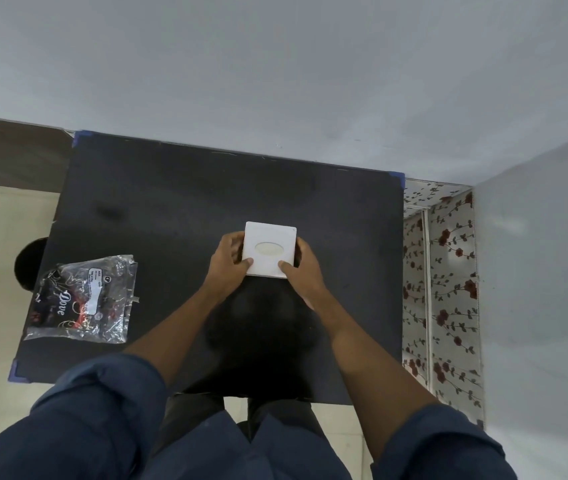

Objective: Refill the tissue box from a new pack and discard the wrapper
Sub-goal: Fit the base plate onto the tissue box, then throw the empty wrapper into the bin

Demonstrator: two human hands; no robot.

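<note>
Head view: the square white tissue box [270, 249] with an oval slot is clasped between both hands, left hand [229, 261] and right hand [301, 268], apparently to square it on the black bench [178, 202]. The crumpled clear plastic wrapper [83, 299] is left aside, undiscarded.

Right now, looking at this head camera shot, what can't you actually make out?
- Head view: the white tissue box sides, covered by the left hand and right hand.
- How full the box is: its oval opening is too small to tell.
- Small label print on the empty wrapper: too small.
- The dark round thing beside the black table: partly hidden by the table edge.
</note>
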